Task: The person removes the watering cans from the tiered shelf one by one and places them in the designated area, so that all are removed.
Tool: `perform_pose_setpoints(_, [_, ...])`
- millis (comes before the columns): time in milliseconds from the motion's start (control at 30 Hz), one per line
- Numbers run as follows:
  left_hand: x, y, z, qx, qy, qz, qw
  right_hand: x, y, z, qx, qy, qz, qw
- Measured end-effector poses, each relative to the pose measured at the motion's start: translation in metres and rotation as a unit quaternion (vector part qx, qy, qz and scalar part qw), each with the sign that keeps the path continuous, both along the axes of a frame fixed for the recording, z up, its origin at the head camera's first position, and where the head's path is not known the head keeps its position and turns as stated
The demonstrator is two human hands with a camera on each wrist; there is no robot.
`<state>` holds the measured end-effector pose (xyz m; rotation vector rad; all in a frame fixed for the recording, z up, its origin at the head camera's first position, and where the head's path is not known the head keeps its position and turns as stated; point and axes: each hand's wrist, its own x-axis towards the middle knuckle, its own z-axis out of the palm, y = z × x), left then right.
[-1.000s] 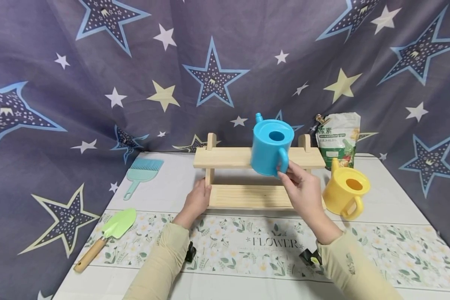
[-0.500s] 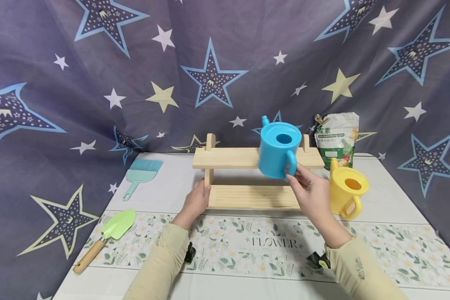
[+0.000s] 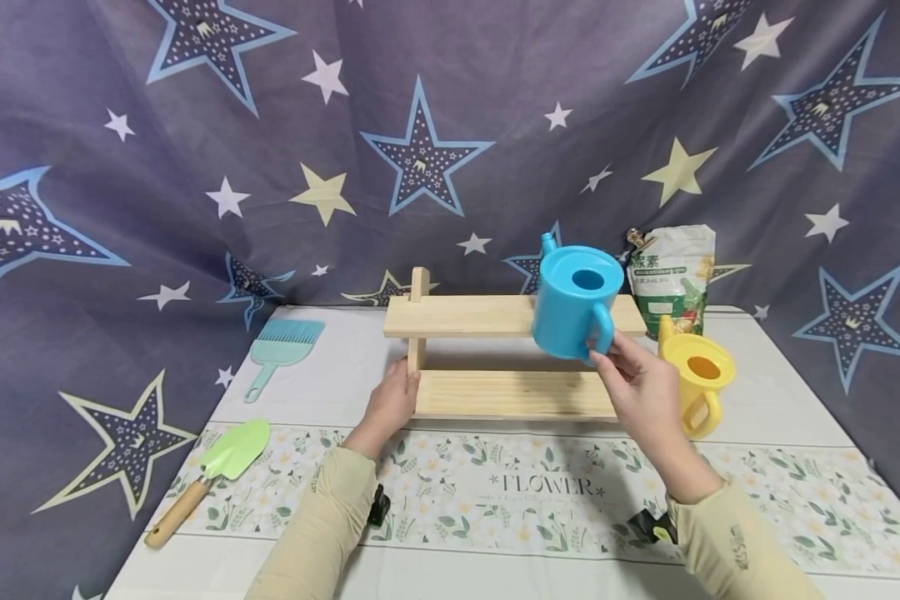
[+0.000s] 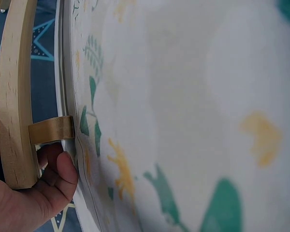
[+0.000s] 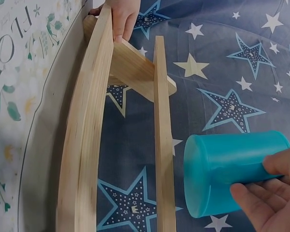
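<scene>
A blue watering can [image 3: 573,304] is in my right hand [image 3: 642,387], which grips it by the handle and lower side. It is upright over the right part of the top board of a two-tier wooden plant rack [image 3: 465,317]. In the right wrist view a narrow gap separates the can's base [image 5: 195,176] from the upper board [image 5: 163,145]. My left hand [image 3: 392,398] holds the rack's left end; in the left wrist view its fingers curl around the wooden side piece [image 4: 17,96]. A yellow watering can [image 3: 697,371] stands right of the rack, partly behind my right hand.
A white-green fertilizer bag [image 3: 671,279] with a clip stands behind the yellow can. At the left lie a teal hand brush [image 3: 281,350] and a green trowel [image 3: 232,450] with a wooden handle. A star-patterned curtain [image 3: 450,125] hangs behind the table.
My right hand has carried the blue watering can to the right along the upper board, now covering the rack's right upright. My left hand stays on the rack's left end.
</scene>
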<state>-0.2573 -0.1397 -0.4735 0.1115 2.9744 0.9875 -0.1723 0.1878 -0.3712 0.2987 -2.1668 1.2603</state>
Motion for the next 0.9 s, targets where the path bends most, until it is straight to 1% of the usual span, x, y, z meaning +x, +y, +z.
perform_pose_setpoints(167, [0.0, 0.0, 0.0, 0.0, 0.002, -0.002, 1.0, 0.004, 0.005, 0.0, -0.002, -0.002, -0.003, 1.0])
perform_pose_setpoints(400, [0.0, 0.0, -0.001, 0.001, -0.002, 0.0, 1.0, 0.008, 0.013, 0.0, -0.003, 0.017, -0.01, 0.9998])
perform_pose_setpoints(600, [0.0, 0.0, 0.0, 0.002, -0.009, 0.001, 1.0, 0.011, 0.022, -0.002, 0.02, 0.014, -0.037, 0.999])
perform_pose_setpoints(733, [0.0, 0.0, -0.001, 0.003, -0.008, 0.001, 1.0, 0.014, 0.028, -0.003, 0.035, 0.01, -0.053, 0.9979])
perform_pose_setpoints(900, [-0.001, 0.0, -0.001, 0.005, -0.012, 0.002, 0.9999, 0.018, 0.035, -0.004, 0.041, 0.005, -0.071, 0.9967])
